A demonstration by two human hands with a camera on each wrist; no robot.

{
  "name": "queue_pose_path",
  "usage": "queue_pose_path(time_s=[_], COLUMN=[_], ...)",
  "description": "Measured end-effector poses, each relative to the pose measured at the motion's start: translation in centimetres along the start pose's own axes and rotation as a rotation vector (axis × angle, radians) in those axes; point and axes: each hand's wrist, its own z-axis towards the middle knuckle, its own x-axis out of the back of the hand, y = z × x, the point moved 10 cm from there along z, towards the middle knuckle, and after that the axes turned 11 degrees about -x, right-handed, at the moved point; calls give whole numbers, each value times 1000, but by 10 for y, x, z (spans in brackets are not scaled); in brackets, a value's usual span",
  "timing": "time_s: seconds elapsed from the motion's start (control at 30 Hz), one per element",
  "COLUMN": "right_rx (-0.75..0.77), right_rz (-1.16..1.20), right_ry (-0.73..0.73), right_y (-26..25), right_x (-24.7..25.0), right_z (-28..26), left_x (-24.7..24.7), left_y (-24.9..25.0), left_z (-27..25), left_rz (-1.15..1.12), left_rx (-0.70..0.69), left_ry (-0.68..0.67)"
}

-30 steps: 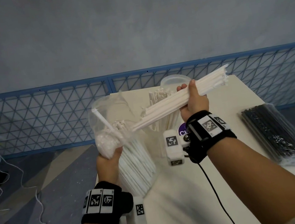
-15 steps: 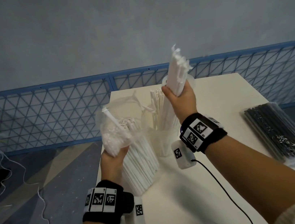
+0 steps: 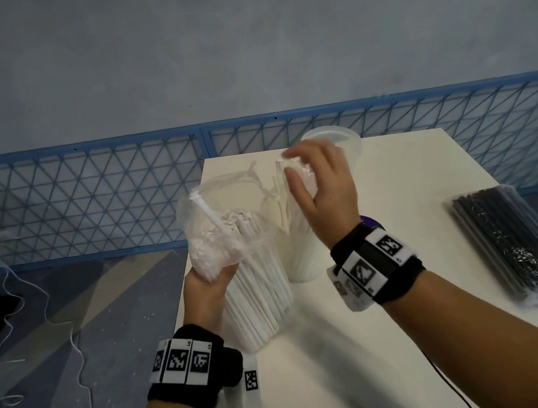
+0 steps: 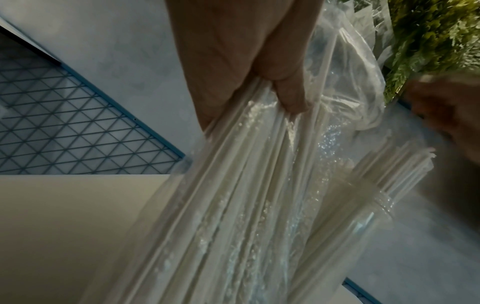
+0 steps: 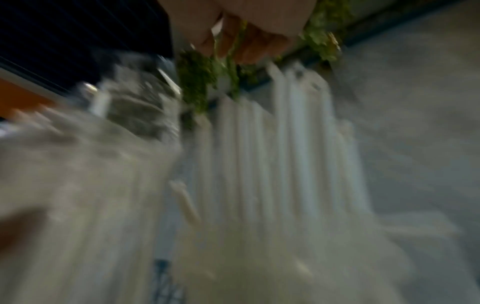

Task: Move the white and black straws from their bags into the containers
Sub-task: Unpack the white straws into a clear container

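Clear plastic bag of white straws (image 3: 256,295) stands at the table's (image 3: 414,190) nine o'clock edge, its neck gripped in the left hand (image 3: 208,283), the right hand (image 3: 324,192) curls over straw tops (image 3: 299,173) in the container (image 3: 300,265) at twelve, grip lost in blur, and the bag of black straws (image 3: 514,238) lies at three.

White table (image 3: 396,186), black-straw bag (image 3: 514,238), white-straw bag (image 3: 260,301), filled container (image 3: 303,264)
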Motion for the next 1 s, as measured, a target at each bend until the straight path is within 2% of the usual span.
queue_pose_path(time_s=[0.07, 0.17, 0.27, 0.43, 0.63, 0.93, 1.0], right_rx=[66, -77, -185, -240, -312, -283, -297], right_rz=[46, -162, -370, -417, -295, -310, -381], right_ry=[-221, -568, -741, -834, -783, -806, -853], right_y=[-26, -17, 5, 16, 19, 23, 26], right_x=[-23, -69, -87, -94, -97, -96, -99], right_z=[-12, -32, -46, -50, -53, -57, -63], left_x=[-2, -5, -6, -11, -10, -15, -13], left_y=[2, 5, 3, 1, -2, 2, -1], left_z=[0, -1, -2, -5, -4, -8, -7], left_rz=[8, 49, 73, 63, 34, 15, 29], left_rx=[-18, -34, -19, -12, 4, -19, -5], left_ry=[-18, -42, -46, -65, -84, -115, -110])
